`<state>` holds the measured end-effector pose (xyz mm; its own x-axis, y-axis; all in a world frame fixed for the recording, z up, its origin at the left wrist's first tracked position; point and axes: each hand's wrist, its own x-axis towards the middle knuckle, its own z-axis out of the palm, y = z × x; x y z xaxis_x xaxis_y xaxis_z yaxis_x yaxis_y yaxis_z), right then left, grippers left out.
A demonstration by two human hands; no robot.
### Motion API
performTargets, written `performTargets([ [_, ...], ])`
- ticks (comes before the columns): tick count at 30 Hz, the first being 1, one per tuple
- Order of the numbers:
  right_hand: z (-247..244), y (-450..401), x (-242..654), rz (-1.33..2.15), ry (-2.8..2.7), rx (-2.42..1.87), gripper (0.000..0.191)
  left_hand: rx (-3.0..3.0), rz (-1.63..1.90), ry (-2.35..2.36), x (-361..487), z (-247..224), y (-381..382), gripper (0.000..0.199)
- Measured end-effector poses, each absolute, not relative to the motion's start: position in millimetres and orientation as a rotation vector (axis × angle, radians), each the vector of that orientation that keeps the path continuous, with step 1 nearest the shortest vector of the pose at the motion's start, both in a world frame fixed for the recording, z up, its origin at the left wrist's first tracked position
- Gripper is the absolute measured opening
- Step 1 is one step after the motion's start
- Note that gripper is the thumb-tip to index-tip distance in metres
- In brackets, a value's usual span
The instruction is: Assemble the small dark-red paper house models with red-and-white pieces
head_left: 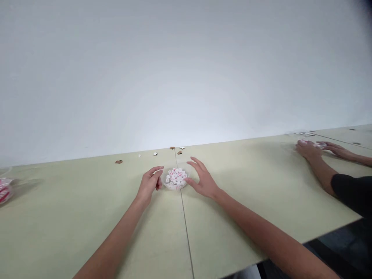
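Observation:
A small clear plastic dish [176, 185] full of white pieces with red marks [175, 177] stands on the pale green table [232, 193], just beyond the seam's midpoint. My left hand [149, 184] is at the dish's left side, its fingers loosely curved and holding nothing. On the other side, my right hand [204, 180] curves around the dish with its fingers spread. Its thumb is at or very near the rim, but I cannot tell whether it touches. The dish sits between both hands.
A co-worker's hands [319, 149] work around white pieces at the right, with a black sleeve [351, 190] below them. Small brown and white bits [155, 154] lie along the far edge by the white wall. A clear bag of red-and-white pieces [5, 190] sits at far left.

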<state>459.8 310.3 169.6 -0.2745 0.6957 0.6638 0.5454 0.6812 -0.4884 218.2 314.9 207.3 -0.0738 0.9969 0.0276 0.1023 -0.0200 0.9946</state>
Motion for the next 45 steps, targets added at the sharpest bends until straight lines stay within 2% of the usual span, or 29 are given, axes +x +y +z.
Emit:
performTargets([
  [9,150.9,314.1,462.2,0.739,-2.013,-0.904,0.100,1.076,1.243,1.201,216.9,190.1,303.1,0.054],
  [12,156.2,308.2,464.0,0.785,-1.980,-0.892,0.107,1.082,1.272,1.188,222.2,193.8,295.6,0.056],
  [20,170.0,296.0,467.5,0.792,-2.053,-0.915,0.113,1.164,1.381,1.240,227.4,205.6,282.5,0.056],
  [27,171.0,291.2,464.4,0.851,-2.066,-0.922,0.111,1.093,1.381,1.262,228.4,205.7,278.7,0.051],
  [33,168.9,290.0,466.5,0.847,-2.055,-0.949,0.105,1.052,1.367,1.227,229.1,201.9,277.1,0.061],
  [36,164.7,290.7,468.7,0.849,-2.107,-0.962,0.095,0.988,1.349,1.202,229.5,198.0,276.9,0.067],
  [45,155.3,291.0,469.6,0.807,-2.206,-1.085,0.090,0.957,1.327,1.196,219.7,189.2,286.0,0.059],
])
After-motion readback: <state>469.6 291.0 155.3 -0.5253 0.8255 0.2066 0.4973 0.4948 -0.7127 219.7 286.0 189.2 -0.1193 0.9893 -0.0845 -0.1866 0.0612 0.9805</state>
